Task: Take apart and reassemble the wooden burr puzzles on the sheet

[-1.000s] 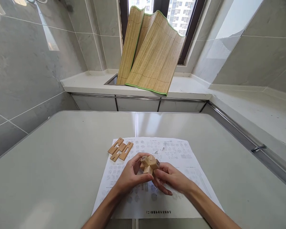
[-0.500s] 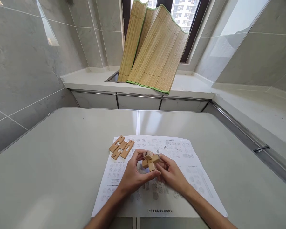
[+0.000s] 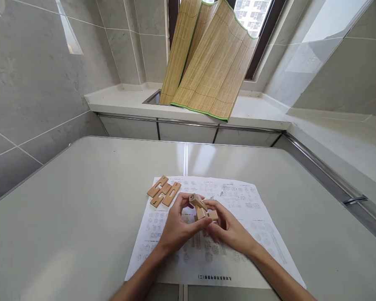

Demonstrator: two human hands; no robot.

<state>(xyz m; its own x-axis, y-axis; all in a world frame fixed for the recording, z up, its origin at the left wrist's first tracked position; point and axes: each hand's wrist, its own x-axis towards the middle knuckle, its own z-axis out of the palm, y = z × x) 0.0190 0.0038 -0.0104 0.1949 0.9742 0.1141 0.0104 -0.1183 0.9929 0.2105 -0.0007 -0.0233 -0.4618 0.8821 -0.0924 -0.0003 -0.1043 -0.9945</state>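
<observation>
Both hands hold a small cluster of interlocking wooden puzzle blocks above a printed sheet. My left hand grips it from the left, thumb along the near side and fingers behind. From the right, my right hand closes its fingers and thumb on the other side. One block's end at the top bears a dark mark. Fingers hide part of the cluster. Flat wooden puzzle pieces with cut-out slots lie on the sheet's far left corner, touching or nearly touching; two show dark marks.
The large paper sheet with printed diagrams lies on a pale table with a centre seam. Beyond it, a folded bamboo mat leans at the window above a white ledge. Grey tiled walls flank the table.
The wooden block cluster has been turned in my hands, so its blocks face differently. Both hands still grip it. The view has shifted slightly; the flat pieces lie as before.
</observation>
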